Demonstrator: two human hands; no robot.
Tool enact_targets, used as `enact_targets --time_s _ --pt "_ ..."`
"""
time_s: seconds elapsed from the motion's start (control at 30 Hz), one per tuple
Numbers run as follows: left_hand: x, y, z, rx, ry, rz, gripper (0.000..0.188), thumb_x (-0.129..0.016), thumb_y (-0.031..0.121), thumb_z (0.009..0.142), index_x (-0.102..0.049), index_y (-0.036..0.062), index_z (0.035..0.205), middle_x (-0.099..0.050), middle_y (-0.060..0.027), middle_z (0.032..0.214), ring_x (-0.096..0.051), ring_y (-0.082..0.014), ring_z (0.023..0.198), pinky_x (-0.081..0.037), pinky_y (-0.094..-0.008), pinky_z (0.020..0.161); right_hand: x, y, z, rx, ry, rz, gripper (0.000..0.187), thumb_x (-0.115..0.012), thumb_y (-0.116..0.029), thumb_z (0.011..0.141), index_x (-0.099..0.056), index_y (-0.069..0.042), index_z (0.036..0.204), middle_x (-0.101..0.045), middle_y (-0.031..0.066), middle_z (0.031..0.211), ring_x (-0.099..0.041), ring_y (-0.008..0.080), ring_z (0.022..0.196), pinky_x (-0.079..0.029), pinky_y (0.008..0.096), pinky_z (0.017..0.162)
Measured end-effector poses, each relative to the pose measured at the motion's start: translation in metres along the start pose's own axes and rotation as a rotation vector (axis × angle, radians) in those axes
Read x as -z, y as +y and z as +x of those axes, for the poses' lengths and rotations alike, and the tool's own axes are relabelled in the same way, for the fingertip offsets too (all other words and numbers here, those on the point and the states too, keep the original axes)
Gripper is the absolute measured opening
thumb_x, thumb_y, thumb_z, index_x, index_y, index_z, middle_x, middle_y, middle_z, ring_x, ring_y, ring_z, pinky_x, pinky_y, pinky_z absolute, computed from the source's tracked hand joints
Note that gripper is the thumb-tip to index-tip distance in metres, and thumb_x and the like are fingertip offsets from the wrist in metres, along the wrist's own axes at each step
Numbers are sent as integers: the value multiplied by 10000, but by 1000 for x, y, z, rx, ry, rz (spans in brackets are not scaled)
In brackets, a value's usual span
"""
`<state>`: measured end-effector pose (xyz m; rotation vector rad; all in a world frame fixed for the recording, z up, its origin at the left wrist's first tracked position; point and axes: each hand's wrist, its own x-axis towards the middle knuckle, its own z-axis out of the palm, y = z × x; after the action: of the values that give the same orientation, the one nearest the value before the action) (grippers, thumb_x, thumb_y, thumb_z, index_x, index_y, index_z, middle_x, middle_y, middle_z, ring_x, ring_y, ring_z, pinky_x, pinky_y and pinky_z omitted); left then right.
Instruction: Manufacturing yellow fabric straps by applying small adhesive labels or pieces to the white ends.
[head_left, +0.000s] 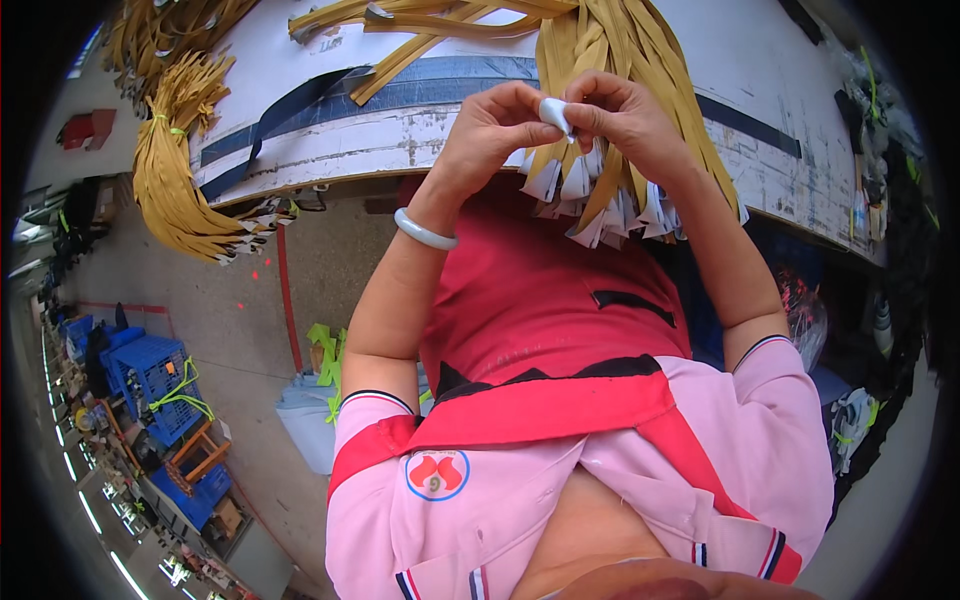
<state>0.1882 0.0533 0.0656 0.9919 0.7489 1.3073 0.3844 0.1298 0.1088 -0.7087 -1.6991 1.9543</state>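
My left hand and my right hand meet above the near edge of the white table. Pinched between the fingers of both is a small white piece, folded or rolled; whether it is a strip's end, I cannot tell. Just under my hands, a thick bunch of mustard-yellow strips hangs over the table edge. White tips finish its lower ends. A pale bangle circles my left wrist.
Another tied yellow bundle droops off the table's left end. Loose yellow strips and a dark blue band lie across the tabletop. Blue crates stand on the floor at left. Bagged items sit below the table at right.
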Motion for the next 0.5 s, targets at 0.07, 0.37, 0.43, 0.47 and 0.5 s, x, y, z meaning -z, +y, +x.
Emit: enact_targets --time_s 0.07,0.37,0.43,0.47,0.5 --pt "3 -2 -2 12 -9 -7 185 -752 6 809 -672 17 976 -678 -24 903 -634 -113 877 -518 -262 842 0 -5 0 -35 -27 -5 168 -711 -210 899 -658 -52 924 -625 -11 802 -568 48 668 -486 207 624" --pt "3 8 -6 -9 -54 1 133 -751 7 803 -677 28 912 -674 -19 895 -630 -108 860 -507 -248 834 10 -13 5 11 -105 -147 183 -717 -224 893 -664 -52 925 -644 -3 820 -606 64 736 -500 210 667" --pt "3 11 -8 50 -35 -25 121 -735 9 817 -658 43 904 -655 -45 990 -611 -139 953 -481 -278 906 6 -13 3 -63 -161 -102 191 -702 -229 908 -655 -48 949 -637 -4 812 -604 64 730 -499 211 667" --pt "5 9 -8 51 -34 -23 121 -735 9 817 -658 43 904 -655 -45 990 -611 -139 953 -481 -278 906 4 -10 4 -63 -161 -100 191 -702 -229 908 -655 -48 949 -637 -4 812 -604 64 730 -499 211 667" --pt "9 7 -8 55 -28 -54 130 -733 10 821 -654 45 918 -656 -43 994 -610 -135 955 -479 -275 907 1 -4 5 -37 -140 -102 201 -693 -236 915 -649 -48 970 -632 -5 810 -603 62 725 -500 211 667"
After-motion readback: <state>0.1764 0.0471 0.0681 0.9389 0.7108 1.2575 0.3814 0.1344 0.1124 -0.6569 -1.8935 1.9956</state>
